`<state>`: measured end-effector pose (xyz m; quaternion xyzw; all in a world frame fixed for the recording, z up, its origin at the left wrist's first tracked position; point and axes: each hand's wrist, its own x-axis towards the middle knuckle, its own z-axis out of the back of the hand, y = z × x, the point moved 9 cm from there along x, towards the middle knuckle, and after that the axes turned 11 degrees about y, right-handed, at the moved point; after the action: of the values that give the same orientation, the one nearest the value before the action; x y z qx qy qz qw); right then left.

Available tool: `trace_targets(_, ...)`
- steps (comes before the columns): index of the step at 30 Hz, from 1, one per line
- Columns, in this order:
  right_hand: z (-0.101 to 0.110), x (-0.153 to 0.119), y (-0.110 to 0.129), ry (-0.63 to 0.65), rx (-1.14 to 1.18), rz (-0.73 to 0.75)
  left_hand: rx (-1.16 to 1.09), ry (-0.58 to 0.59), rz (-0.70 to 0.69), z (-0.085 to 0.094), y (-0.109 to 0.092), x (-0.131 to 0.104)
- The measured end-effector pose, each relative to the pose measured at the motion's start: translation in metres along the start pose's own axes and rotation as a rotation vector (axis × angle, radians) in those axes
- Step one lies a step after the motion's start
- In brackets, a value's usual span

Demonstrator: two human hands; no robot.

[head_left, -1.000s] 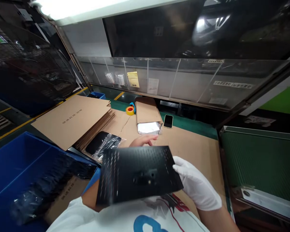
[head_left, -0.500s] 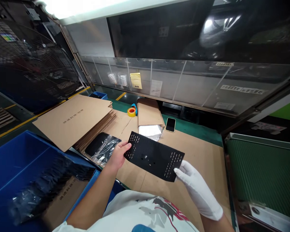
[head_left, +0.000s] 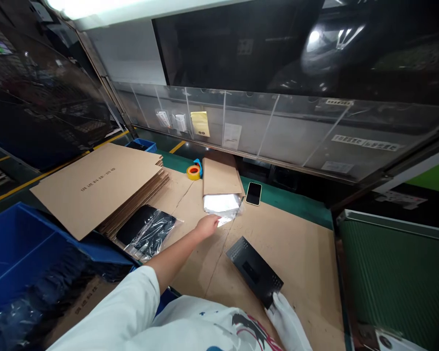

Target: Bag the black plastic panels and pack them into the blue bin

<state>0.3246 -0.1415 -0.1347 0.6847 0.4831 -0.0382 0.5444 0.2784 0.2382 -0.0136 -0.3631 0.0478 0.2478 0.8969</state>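
Note:
My bare left hand (head_left: 208, 225) is closed on the near edge of the clear plastic bags (head_left: 222, 204), which stick out of a brown cardboard sleeve (head_left: 221, 176). In my white-gloved right hand (head_left: 278, 308) is the lower right end of a black perforated plate (head_left: 255, 270), tilted over the cardboard-covered table. Its far end points up and left, with rows of small slots at both ends. A black plate wrapped in clear plastic (head_left: 151, 234) lies left of my left forearm.
A stack of flat cardboard (head_left: 98, 183) covers the left of the table (head_left: 307, 234). Yellow tape (head_left: 193, 172) and a phone (head_left: 253, 193) lie at the back. A blue bin (head_left: 7, 243) with wrapped items stands at the left, a green ribbed surface (head_left: 395, 278) at the right.
My left hand has let go of the black plate and reached forward to the plastic bags. The plate, now only in my right hand, has turned and moved nearer to my body.

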Motion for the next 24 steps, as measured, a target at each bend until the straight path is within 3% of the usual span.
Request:
trace_targets(4, 0.021, -0.004, -0.026, -0.122, 0.182, -0.092, 0.187, 0.153, -0.005, -0.052, 0.008, 0.007)
trace_targets(9, 0.011, -0.008, -0.026, -0.106, 0.253, -0.181, 0.291, 0.149, 0.006, -0.088, 0.014, -0.035)
trace_targets(14, 0.003, -0.011, -0.016, -0.047, 0.217, -0.21, 0.295, 0.091, 0.044, -0.085, 0.024, -0.067)
trace_targets(18, -0.01, -0.012, -0.007, 0.034, 0.166, -0.196, 0.267, 0.08, 0.073, -0.073, 0.032, -0.057)
trace_targets(24, -0.027, -0.027, 0.001, 0.076, 0.133, -0.152, 0.204, 0.112, 0.025, -0.07, 0.027, -0.049)
